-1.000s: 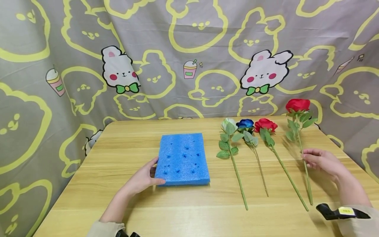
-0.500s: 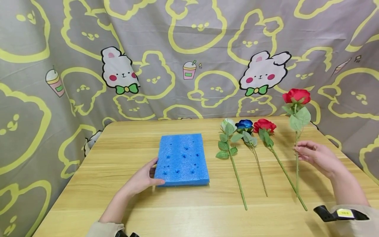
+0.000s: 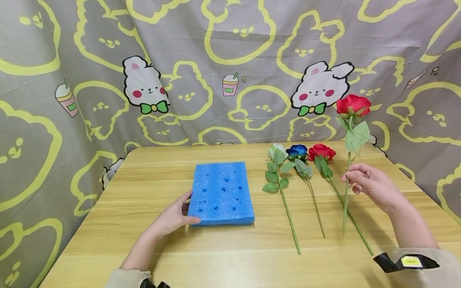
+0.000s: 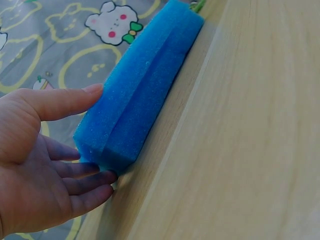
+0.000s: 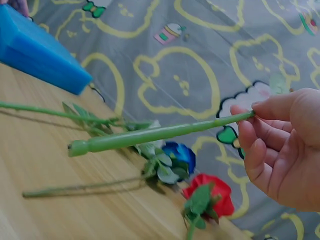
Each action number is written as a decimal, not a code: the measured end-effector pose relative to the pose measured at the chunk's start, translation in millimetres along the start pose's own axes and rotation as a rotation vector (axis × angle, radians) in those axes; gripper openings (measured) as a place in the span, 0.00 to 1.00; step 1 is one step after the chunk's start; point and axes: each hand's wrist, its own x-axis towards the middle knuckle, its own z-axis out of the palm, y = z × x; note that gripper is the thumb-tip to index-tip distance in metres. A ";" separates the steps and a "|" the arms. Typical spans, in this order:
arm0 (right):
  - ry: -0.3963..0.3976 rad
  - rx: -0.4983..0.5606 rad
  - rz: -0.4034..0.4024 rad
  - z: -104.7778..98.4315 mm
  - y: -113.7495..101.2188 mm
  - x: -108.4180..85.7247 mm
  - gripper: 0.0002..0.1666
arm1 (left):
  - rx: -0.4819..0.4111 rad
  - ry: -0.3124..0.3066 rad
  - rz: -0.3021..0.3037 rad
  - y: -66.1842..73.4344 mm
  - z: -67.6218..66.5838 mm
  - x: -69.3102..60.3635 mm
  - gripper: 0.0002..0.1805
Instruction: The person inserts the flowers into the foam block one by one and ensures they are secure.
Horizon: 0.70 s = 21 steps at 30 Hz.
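Firstly, head view: table [image 3: 266, 266], wood, its far edge backed by a patterned cloth [image 3: 194, 34]. Room for moving is left on both sides of the foam block [image 3: 223, 192] and in front of it. The far edge is nearly reached by the heads of white rose [image 3: 279, 156], blue rose [image 3: 303, 168] and lying red rose [image 3: 325, 168]. Counted: blocks, one, blue, pitted with holes, set left of centre, its near left corner gripped by left hand [image 3: 173, 218]. Roses, four: white, one; blue, one; red, two. Three are laid right of the block; held red rose [image 3: 356, 138] is carried nearly upright above the table, its stem pinched by right hand [image 3: 371, 184].

Left wrist view: blocks, one, an end held between thumb and fingers; wood is shown along its lower side.

Right wrist view: one stem pinched between thumb and fingers, its lower end well apart from the wood; behind it, blue and red heads are seen, one each, with the block at upper left
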 end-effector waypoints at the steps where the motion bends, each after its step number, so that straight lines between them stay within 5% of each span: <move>1: -0.004 -0.011 -0.010 2.9 -1.6 1.2 0.03 | 0.000 0.001 0.002 0.0 -0.1 0.1 0.51; 7: 0.001 -0.115 -0.021 20.1 -10.2 8.1 0.03 | 0.004 -0.003 0.010 -0.3 -0.4 0.2 0.51; 13: -0.004 -0.082 -0.035 35.3 -17.0 12.7 0.07 | 0.010 -0.003 0.006 -1.1 -0.3 0.1 0.52; 21: -0.017 -0.169 -0.048 51.2 -23.4 19.1 0.11 | 0.021 0.005 -0.002 -2.1 0.4 0.3 0.52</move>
